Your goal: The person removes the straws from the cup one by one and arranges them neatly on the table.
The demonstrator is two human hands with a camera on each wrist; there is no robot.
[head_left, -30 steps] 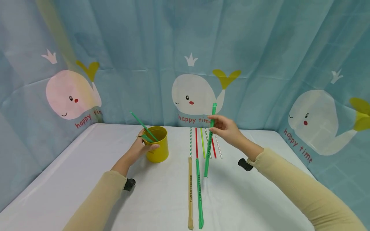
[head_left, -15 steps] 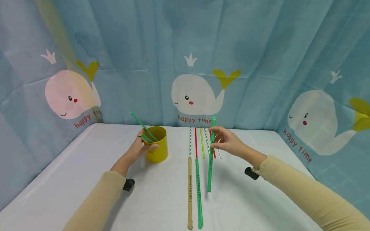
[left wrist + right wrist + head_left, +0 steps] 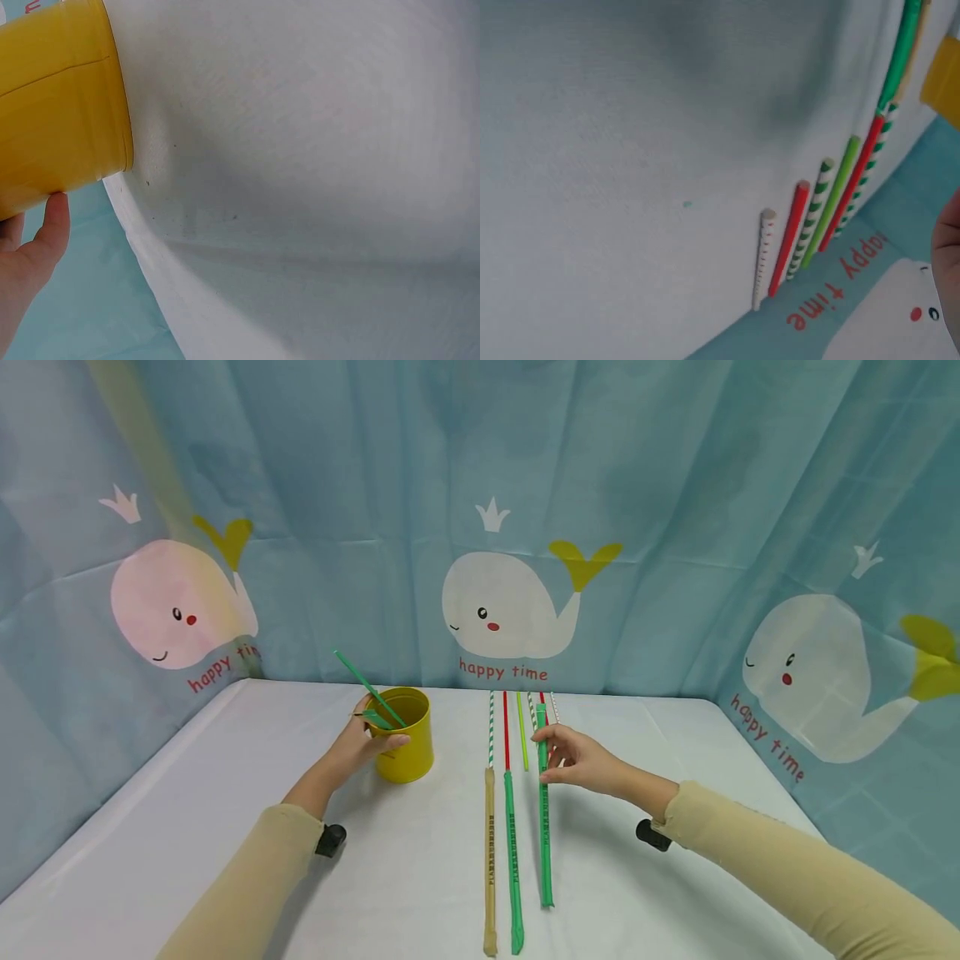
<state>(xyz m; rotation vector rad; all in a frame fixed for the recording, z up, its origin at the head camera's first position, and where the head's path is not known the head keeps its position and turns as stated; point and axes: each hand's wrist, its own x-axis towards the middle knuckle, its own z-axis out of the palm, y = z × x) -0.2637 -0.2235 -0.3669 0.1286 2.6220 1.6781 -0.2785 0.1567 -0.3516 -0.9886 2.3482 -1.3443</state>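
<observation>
My left hand (image 3: 356, 753) grips a yellow bucket (image 3: 411, 758), thumb over the near side by the rim. A green straw (image 3: 354, 670) leans out of this bucket, beside a flat green piece (image 3: 377, 719) at the rim. With thumb and fingers, my right hand (image 3: 588, 765) pinches the upper part of a green paper-wrapped straw (image 3: 546, 852), which slants over the table. Left of it lie another green wrapped straw (image 3: 513, 868) and a brown wrapped one (image 3: 491, 860). The held straw is out of the right wrist view, where only part of the hand (image 3: 949, 259) shows.
Several unwrapped straws lie in a row at the table's back: striped (image 3: 492, 727), red (image 3: 506, 731), lime (image 3: 522, 735), and a dotted white one (image 3: 763, 259) at the row's right end. A blue whale-print curtain (image 3: 360, 593) hangs behind the white table (image 3: 420, 877).
My right hand has come down and towards me with the green wrapped straw, whose lower end is now closer to the table's front. My left hand stays on the bucket.
</observation>
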